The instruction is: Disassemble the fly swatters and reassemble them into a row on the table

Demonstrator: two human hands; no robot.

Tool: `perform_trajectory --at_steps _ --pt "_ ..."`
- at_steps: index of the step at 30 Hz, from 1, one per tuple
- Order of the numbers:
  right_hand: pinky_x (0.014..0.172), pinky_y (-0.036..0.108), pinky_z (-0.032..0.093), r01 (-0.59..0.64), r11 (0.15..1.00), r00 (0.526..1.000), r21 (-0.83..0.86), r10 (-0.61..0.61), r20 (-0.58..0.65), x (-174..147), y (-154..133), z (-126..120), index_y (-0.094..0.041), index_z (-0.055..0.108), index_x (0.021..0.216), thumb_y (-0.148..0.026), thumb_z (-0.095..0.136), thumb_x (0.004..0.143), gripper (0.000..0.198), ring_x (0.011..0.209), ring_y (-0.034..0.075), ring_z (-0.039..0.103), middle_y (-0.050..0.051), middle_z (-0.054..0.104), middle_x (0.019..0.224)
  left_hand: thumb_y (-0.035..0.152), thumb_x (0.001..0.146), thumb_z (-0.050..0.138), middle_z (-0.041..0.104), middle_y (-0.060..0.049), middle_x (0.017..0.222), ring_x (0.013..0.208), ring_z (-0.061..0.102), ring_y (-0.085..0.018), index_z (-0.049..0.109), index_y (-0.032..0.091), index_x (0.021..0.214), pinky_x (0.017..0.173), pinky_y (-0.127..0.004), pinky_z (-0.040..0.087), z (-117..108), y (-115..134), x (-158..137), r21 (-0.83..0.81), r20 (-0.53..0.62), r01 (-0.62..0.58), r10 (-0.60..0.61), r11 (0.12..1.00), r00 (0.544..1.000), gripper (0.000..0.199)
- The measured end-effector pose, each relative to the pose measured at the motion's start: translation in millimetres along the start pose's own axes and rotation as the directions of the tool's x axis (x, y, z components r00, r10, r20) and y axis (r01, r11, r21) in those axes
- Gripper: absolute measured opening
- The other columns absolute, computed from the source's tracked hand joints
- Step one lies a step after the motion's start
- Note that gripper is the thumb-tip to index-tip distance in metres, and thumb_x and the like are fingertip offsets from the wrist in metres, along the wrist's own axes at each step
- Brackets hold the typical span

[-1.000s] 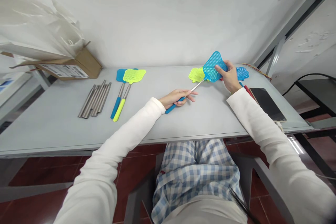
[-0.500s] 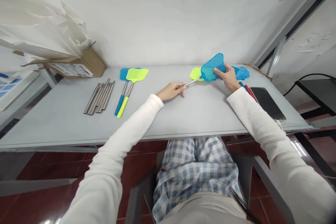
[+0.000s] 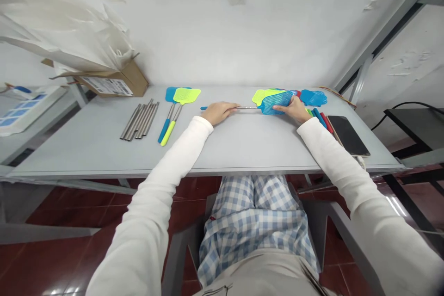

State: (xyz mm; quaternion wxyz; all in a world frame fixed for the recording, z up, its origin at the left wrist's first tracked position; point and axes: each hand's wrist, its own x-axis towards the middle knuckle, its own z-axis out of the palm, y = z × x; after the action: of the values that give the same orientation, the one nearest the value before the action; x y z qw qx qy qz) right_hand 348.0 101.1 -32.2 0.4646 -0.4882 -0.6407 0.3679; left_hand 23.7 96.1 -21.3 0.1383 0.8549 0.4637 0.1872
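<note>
A blue plastic fly swatter with a thin telescopic metal rod (image 3: 274,101) lies almost level across the far middle of the grey tabletop, running left to right. Its flat mesh head, perforated all over, sits at the right end, tilted slightly and overlapping a yellow-green mesh head behind it. The slim silver rod stretches leftward from the head's neck. Its blue handle is mostly covered, with only a short blue tip showing at the far left end. The swatter appears drawn out long.
</note>
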Motion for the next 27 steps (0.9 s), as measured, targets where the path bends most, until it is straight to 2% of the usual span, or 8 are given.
perform_trajectory --at_steps 4,7,13,18,27 --pt "0.107 0.055 0.051 -0.013 0.999 1.000 0.036 0.013 -0.012 -3.8 -7.4 3.1 -0.019 0.071 0.096 -0.041 0.095 0.048 0.058 0.112 0.036 0.068 0.011 0.076 0.107 0.040 0.100 0.042 0.072 -0.009 0.124 0.112 0.065 -0.025 0.065 0.025 0.133 0.093 -0.034 0.045 2.7 2.3 -1.2 0.091 -0.015 -0.032 0.033 0.995 0.999 0.044" --pt "0.107 0.053 0.052 0.000 0.996 1.000 0.093 0.002 -0.018 -6.2 -10.6 4.8 -0.019 0.070 0.101 -0.044 0.094 0.051 0.061 0.113 0.034 0.068 0.012 0.074 0.115 0.040 0.101 0.038 0.069 -0.006 0.131 0.118 0.064 -0.026 0.064 0.026 0.136 0.096 -0.035 0.046 3.3 6.6 -2.2 0.134 -0.028 -0.007 0.011 0.991 1.000 0.045" --pt "0.107 0.055 0.051 0.012 0.989 0.999 0.148 -0.017 0.032 -10.9 -10.9 8.4 -0.021 0.073 0.097 -0.054 0.089 0.057 0.055 0.112 0.033 0.069 0.009 0.076 0.112 0.041 0.101 0.038 0.070 -0.004 0.130 0.117 0.066 -0.025 0.064 0.029 0.135 0.093 -0.034 0.049 1.5 13.5 -4.1 0.178 -0.046 0.039 -0.032 0.983 0.998 0.044" --pt "0.109 0.054 0.050 0.017 0.989 0.999 0.146 -0.023 0.039 -12.0 -10.1 12.3 -0.020 0.075 0.097 -0.050 0.091 0.055 0.054 0.109 0.032 0.070 0.008 0.077 0.110 0.040 0.101 0.038 0.072 -0.004 0.127 0.114 0.068 -0.025 0.066 0.030 0.132 0.088 -0.034 0.050 3.3 14.7 -5.1 0.207 -0.030 0.018 -0.012 0.978 0.999 0.043" --pt "0.110 0.053 0.050 0.070 0.987 0.996 0.146 -0.076 0.039 -11.7 -3.2 11.6 -0.025 0.076 0.099 -0.047 0.089 0.063 0.045 0.114 0.031 0.068 0.006 0.075 0.114 0.039 0.101 0.037 0.072 -0.004 0.126 0.111 0.069 -0.027 0.067 0.028 0.130 0.085 -0.036 0.051 6.3 24.6 -8.9 0.248 -0.045 0.026 -0.015 0.968 0.999 0.043"
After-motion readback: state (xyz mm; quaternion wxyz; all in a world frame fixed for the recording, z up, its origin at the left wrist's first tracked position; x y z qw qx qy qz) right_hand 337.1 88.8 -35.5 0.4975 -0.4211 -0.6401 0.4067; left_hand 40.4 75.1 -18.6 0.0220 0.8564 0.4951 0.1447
